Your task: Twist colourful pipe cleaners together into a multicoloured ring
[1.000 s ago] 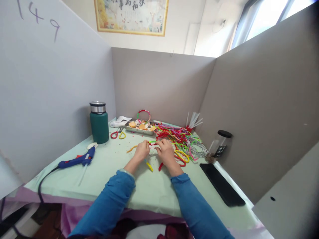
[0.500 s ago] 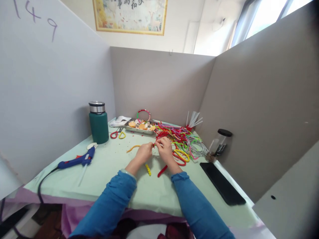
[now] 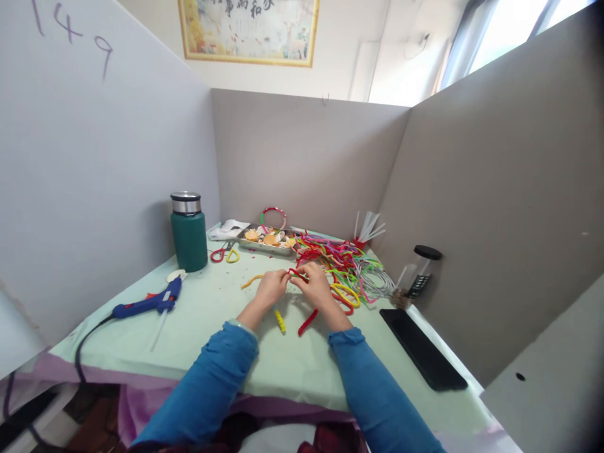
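Over the middle of the table, my left hand [image 3: 272,290] and my right hand [image 3: 314,287] pinch a thin red pipe cleaner [image 3: 296,274] between them. It bends in a short arc from one set of fingertips to the other. Beneath my left wrist lies a yellow twisted piece [image 3: 280,321], and an orange pipe cleaner [image 3: 251,281] sticks out beyond that hand. A thick red fuzzy piece [image 3: 308,322] rests by my right wrist. Red and yellow loops [image 3: 348,296] lie right of my right hand, partly covered by it.
A heap of coloured pipe cleaners [image 3: 330,255] spreads at the back right. Behind my hands stands a metal tray [image 3: 267,247] of shell-like pieces. Scissors [image 3: 225,255], a green bottle [image 3: 189,242] and a blue glue gun [image 3: 151,303] are at left; a black phone-like slab [image 3: 421,349] lies right.
My hands have drawn slightly apart, and more of the red pipe cleaner shows between them. My right hand has shifted a little to the right. The view has moved slightly.
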The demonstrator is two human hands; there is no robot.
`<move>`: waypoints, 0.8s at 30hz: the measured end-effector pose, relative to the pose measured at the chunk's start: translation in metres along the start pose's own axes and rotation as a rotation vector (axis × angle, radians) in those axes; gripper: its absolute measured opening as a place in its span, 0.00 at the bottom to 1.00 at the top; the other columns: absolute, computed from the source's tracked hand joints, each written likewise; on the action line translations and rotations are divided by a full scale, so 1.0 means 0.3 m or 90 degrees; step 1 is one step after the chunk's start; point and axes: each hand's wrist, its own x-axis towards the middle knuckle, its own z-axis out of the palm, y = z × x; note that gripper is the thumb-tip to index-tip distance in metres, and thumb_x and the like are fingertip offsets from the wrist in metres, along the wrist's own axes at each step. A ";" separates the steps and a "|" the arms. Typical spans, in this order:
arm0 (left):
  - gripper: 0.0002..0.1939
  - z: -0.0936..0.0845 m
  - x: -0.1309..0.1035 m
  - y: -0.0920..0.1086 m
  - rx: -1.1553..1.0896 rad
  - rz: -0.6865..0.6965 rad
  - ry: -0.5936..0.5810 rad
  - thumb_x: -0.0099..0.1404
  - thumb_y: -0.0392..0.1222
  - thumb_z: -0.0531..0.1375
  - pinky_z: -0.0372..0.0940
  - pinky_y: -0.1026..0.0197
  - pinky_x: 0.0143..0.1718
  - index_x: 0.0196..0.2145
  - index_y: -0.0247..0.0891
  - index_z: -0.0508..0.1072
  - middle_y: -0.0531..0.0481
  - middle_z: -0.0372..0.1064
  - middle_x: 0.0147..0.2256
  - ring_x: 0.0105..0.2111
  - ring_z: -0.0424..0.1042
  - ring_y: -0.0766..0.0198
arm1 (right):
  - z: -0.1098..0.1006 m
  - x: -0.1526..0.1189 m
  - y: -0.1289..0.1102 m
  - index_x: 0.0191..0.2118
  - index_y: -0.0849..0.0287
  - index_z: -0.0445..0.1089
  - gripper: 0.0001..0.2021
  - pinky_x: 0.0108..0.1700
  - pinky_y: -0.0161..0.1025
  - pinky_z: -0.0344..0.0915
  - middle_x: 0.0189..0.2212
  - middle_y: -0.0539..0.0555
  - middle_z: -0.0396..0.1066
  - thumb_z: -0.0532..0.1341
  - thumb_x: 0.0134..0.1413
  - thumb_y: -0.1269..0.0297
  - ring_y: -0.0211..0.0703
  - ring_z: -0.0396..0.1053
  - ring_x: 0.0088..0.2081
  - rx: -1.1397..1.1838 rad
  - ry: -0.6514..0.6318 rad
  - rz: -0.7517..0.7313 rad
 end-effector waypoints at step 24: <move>0.20 0.012 -0.002 0.014 -0.150 0.051 -0.092 0.60 0.50 0.50 0.47 0.66 0.24 0.19 0.34 0.69 0.55 0.59 0.16 0.20 0.55 0.70 | -0.005 0.007 0.023 0.21 0.59 0.67 0.11 0.27 0.33 0.53 0.18 0.48 0.64 0.57 0.44 0.57 0.36 0.58 0.23 0.188 0.047 0.197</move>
